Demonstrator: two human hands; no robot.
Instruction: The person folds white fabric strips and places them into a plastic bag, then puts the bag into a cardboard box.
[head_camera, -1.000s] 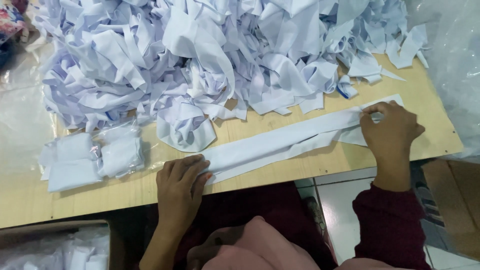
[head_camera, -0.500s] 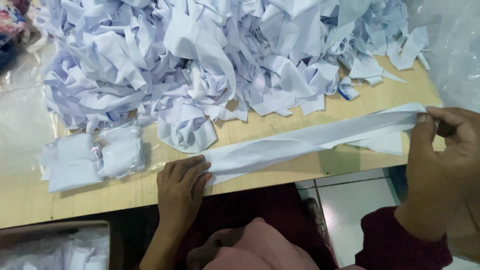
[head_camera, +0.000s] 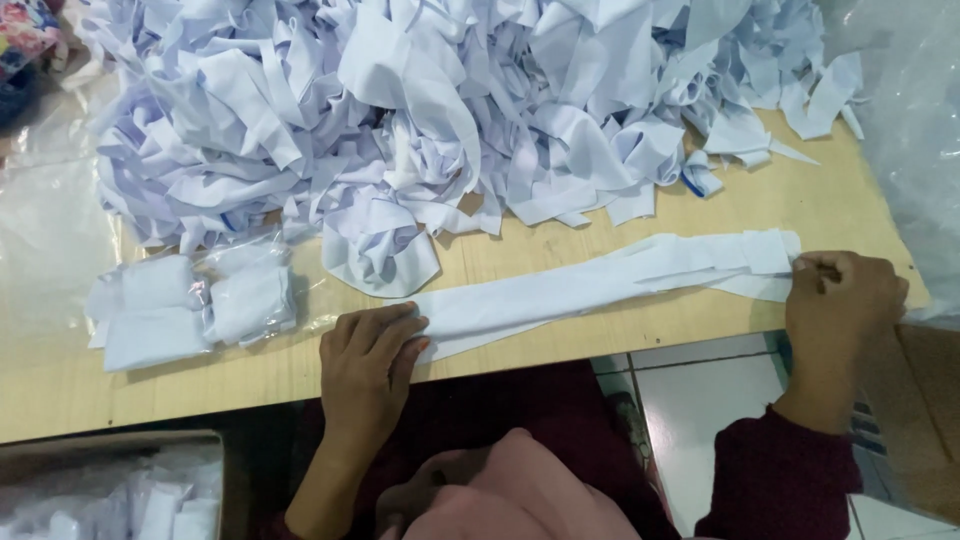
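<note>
— Our left hand (head_camera: 368, 352) lies flat, pinning one end of the white fabric strips (head_camera: 600, 285) on the wooden table (head_camera: 640, 335).
— And our right hand (head_camera: 838, 300) pinches the far end, holding them straight beside the heap (head_camera: 420, 110).

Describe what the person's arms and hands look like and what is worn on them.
Both hands are bare: no gloves, and no rings or watch that I can make out. The right hand comes out of a dark maroon long sleeve with a close cuff. The left hand has a bare forearm, with no sleeve in view.
</note>
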